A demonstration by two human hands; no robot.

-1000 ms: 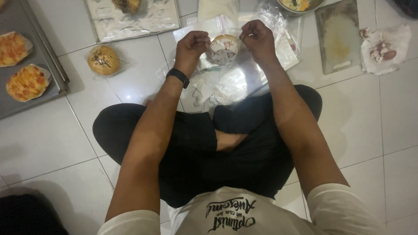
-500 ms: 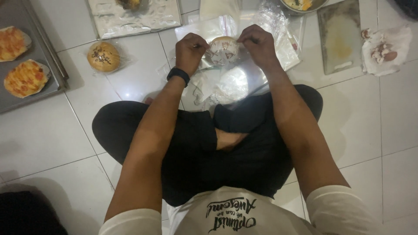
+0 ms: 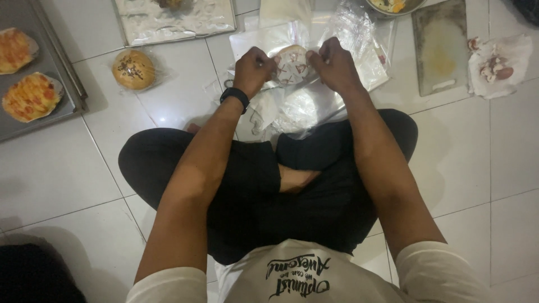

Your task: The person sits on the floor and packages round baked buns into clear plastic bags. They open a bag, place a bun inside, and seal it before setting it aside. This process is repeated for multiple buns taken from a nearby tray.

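I sit cross-legged on a white tiled floor. My left hand point(image 3: 254, 69), with a black band on its wrist, and my right hand point(image 3: 334, 65) both pinch a clear plastic bag with printed marks that holds a round bun point(image 3: 293, 63). The bagged bun hangs just above a heap of clear plastic bags point(image 3: 314, 104) in front of my legs. Each hand grips one side of the bag's edge, fingers closed.
A wrapped round bun point(image 3: 133, 69) lies on the floor at left. A dark baking tray point(image 3: 56, 84) holds two topped breads. A foil-lined tray point(image 3: 179, 22) sits at the back. A board point(image 3: 439, 47) and paper with scraps point(image 3: 497, 64) lie at right.
Both hands stay on the bagged bun and have shifted only slightly; the fingers have worked along the bag's edge.
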